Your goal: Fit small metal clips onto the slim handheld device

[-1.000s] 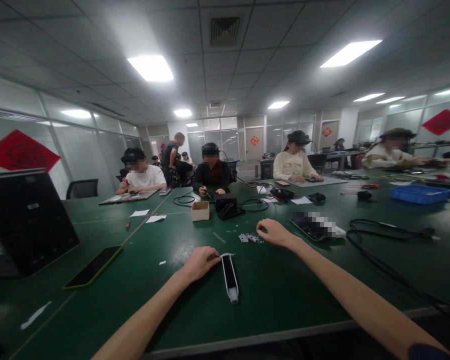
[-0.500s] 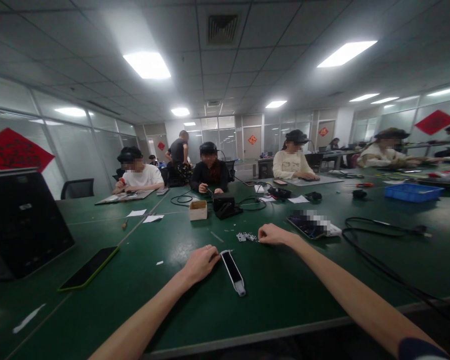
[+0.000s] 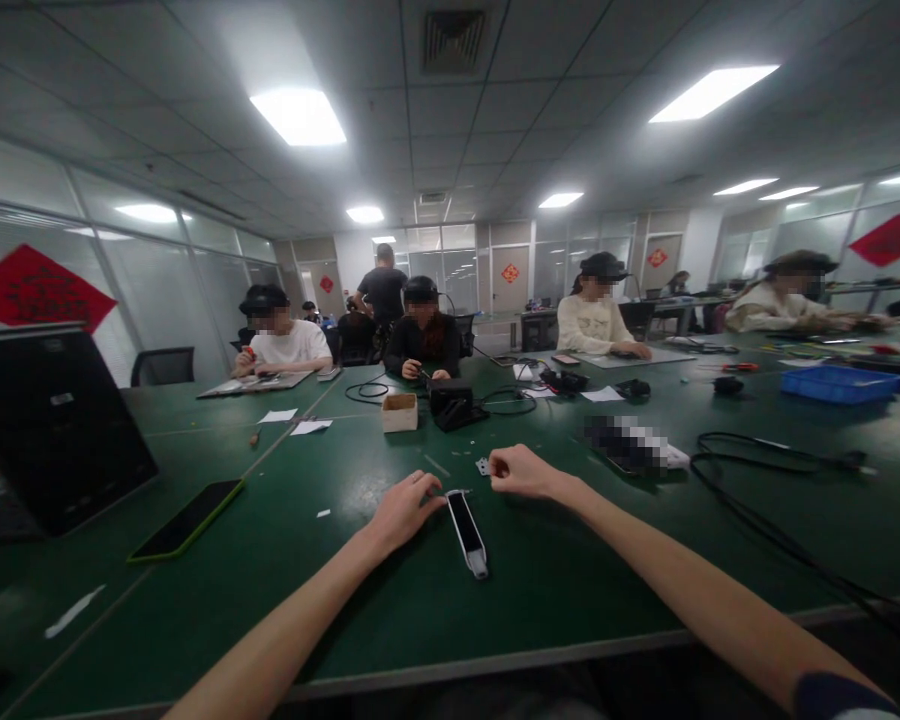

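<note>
A long narrow black device with a white rim [image 3: 466,532] lies on the green table [image 3: 570,590] in front of me. My left hand [image 3: 403,510] rests beside its far end, fingertips touching the top of it, fingers curled. My right hand [image 3: 521,471] is closed in a pinch over a small heap of little metal parts [image 3: 484,466] just beyond the device; what it pinches is too small to make out.
A phone in a green case [image 3: 187,519] lies at the left, a black monitor [image 3: 52,425] behind it. A small cardboard box [image 3: 400,411], a black device with cables [image 3: 451,406], a blurred object [image 3: 634,448], a black cable [image 3: 780,480] and a blue tray [image 3: 840,383] stand farther off. Several people sit across the table.
My right hand has drawn left and nearer onto the small metal parts. The black device has turned slightly and my left hand stays at its far end.
</note>
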Available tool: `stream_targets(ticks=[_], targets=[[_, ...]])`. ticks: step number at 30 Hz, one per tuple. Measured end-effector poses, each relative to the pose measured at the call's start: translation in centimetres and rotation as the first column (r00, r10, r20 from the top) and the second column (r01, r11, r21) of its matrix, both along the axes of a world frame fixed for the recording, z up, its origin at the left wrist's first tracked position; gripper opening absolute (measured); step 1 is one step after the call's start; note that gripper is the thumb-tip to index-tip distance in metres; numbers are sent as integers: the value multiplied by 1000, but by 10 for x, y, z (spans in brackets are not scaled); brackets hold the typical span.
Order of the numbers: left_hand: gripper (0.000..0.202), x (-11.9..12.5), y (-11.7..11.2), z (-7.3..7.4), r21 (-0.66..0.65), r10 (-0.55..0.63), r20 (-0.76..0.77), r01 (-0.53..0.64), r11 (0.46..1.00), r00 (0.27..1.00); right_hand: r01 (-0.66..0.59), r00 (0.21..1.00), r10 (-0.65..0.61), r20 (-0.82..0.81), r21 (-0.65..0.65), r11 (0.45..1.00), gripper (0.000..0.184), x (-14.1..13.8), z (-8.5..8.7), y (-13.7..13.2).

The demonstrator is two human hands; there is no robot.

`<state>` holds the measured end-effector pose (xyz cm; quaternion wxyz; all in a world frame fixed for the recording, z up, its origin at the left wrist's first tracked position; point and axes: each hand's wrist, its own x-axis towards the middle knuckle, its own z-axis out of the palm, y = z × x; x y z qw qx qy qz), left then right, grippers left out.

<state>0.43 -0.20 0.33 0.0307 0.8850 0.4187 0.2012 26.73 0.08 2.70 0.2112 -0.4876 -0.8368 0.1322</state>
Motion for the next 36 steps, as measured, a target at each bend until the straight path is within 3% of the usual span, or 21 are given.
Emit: stream_targets(ticks=[5,10,19,26,36], targets=[[21,0,-4,3,6,-2,-13,2,1000,1000,-75,995,76,-68,20,997,12,-15,-12,-1],[18,0,-5,4,-26,-4,-63,2,1000,998,-70,993,70,-97,9,998,22,-19,-21,-1],[17,0,-5,6,-78,-16,-76,10,997,997,-136,988,139,-67,38,990,22,-22,-19,-9],[18,0,-1,-1,-42,-21,-92,17,999,996,-142,985,148,-82,79,987,21,-25,-23,-8],[18,0,1,-3,-59,-26,-65,22,998,998,-107,978,109,-177,21,994,18,-34,-22,-14]])
